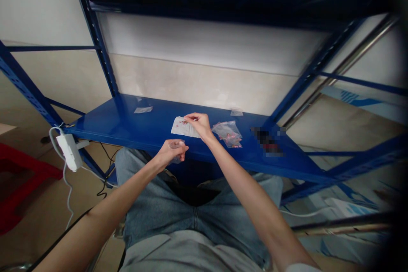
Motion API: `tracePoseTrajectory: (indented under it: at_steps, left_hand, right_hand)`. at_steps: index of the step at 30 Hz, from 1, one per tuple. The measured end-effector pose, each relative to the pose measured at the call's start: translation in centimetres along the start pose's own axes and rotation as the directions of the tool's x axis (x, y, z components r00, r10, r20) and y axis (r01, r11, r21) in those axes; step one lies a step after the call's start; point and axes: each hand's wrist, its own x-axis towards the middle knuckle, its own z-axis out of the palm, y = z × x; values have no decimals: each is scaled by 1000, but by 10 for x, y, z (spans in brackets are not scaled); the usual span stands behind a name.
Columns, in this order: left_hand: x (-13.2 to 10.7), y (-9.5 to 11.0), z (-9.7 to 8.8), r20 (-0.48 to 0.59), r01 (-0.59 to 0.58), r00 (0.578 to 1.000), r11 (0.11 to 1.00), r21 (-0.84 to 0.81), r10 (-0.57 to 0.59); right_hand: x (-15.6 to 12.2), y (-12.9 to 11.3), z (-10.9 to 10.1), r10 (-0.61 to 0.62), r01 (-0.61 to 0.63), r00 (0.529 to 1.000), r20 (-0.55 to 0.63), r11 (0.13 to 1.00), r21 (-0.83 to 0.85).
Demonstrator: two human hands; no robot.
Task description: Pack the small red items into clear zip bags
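My left hand (168,153) is closed around a small clear plastic bag (176,145) just in front of the shelf edge, its rounded mouth facing up. Above a white sheet of paper or tissue (178,128), my right hand (200,124) makes a pinch; whatever is between its fingertips is too small to make out. Several tiny reddish pieces (184,123) lie on that white sheet, beside the right fingertips. To the right of my right wrist, clear bags (230,134) with small reddish pieces inside lie in an overlapping pile.
The blue metal shelf (153,129) has uprights on both sides and another shelf overhead. Flat clear bags (143,110) (236,112) lie toward its back. A blurred-out dark object (267,141) is at right. A white power strip (69,151) hangs at left, near a red stool (28,178).
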Motion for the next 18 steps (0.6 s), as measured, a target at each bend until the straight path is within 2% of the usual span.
tracePoseTrajectory:
  at_steps: [2,3,6,8,11,13,14,16,18]
  left_hand:
    - [1,1,-1,0,-6,1000,1000,27,6]
    - [1,1,-2,3,-6,1000,999,39,6]
    - [1,0,-2,13,-13,1000,997,71,12]
    - [0,0,-2,10,-17,1000,995,101,16]
    - [-1,2,-2,0,-9,1000,994,112,9]
    - [-1,3,-2,1,1,1000,996,86,-1]
    - [-1,5,-2,1,7,1000,998,69,-7]
    - [-1,7,-1,-7,19,1000,999,49,-19]
    - [-2,8,1,-15,37,999,998,51,-36]
  right_hand:
    - [-7,-14,-8,-96,60,982,163,975,215]
    - [-11,-21,-13,-153,78,954,257,957,279]
    - [-23,-38,-24,-262,121,829,494,946,299]
    - [-30,-45,-28,-288,143,762,580,948,283]
    - [-31,-46,-28,-307,155,723,619,945,288]
    - [-27,-40,-25,-311,155,735,602,942,297]
    - [-22,-35,-23,-302,150,758,578,944,295]
    - [-12,-23,-18,-248,138,848,467,956,258]
    - [-1,-7,-10,-155,113,945,288,981,157]
